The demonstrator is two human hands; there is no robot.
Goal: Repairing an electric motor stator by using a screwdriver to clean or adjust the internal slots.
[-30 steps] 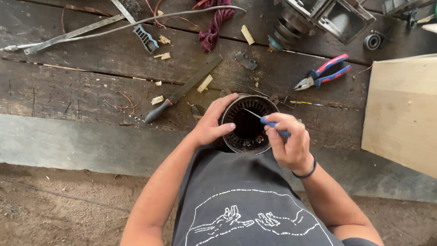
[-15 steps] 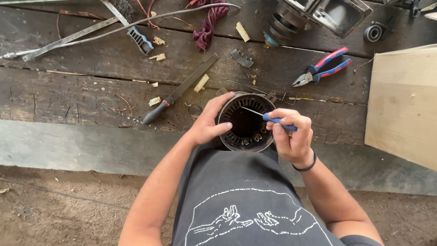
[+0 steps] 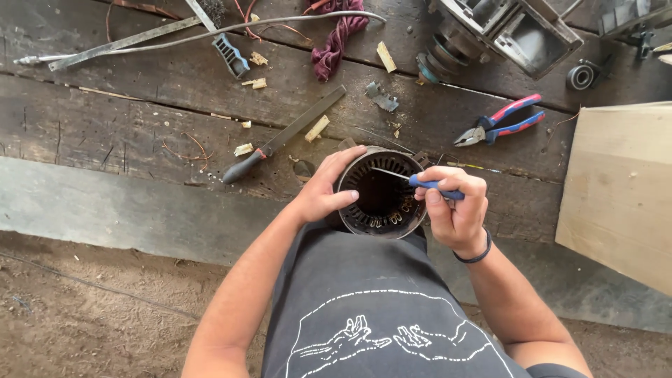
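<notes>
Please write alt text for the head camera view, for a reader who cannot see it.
A person's left hand steadies a round slotted metal motor housing on a worn wooden bench, while the right hand pokes a blue-handled tool into it. A file and pliers lie nearby.

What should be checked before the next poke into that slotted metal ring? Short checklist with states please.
1. Left hand steadies the metal ring, thumb hooked over its rim: ok.
2. Right hand grips the blue-handled tool firmly: ok.
3. Tool tip points into the ring's opening, not at the left thumb: ok.
4. Ring sits steady on the wooden bench edge: cannot tell, its base is hidden.
5. File and pliers lie apart from both hands: ok.
6. Slots inside the ring free of debris: cannot tell, too dark.
</notes>
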